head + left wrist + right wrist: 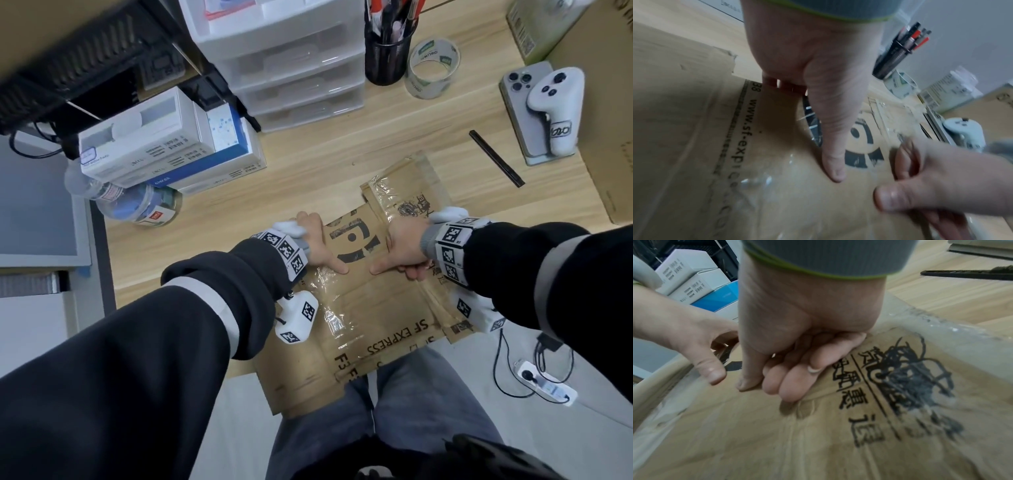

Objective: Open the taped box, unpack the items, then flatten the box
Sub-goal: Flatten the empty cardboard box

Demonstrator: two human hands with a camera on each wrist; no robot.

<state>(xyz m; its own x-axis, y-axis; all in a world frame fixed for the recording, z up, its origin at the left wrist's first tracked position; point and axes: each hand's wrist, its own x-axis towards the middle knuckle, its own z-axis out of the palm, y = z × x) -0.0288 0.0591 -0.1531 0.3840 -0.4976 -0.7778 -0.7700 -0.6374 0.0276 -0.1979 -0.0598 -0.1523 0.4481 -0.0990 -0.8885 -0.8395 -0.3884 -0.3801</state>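
Note:
The brown SF Express cardboard box (pixel 370 308) lies flattened on the wooden desk, its near part hanging over the front edge above my lap; clear tape still clings to it. My left hand (pixel 318 246) rests on its left part, thumb (pixel 835 170) pressed flat on the card and fingers curled at the panel's edge. My right hand (pixel 400 246) presses beside it with curled fingers (pixel 795 382) and thumb down on the card. The thumbs point at each other, a short gap apart. Neither hand holds anything. The card (pixel 777 443) and the box panel (pixel 694 146) fill both wrist views.
A stack of white and blue boxes (pixel 164 144) and a lying bottle (pixel 137 205) sit at the left. Behind are plastic drawers (pixel 291 61), a pen holder (pixel 387 51) and a tape roll (pixel 433 68). A black knife (pixel 496 158), a phone with a controller (pixel 555 113) and a large carton (pixel 609 120) are at the right.

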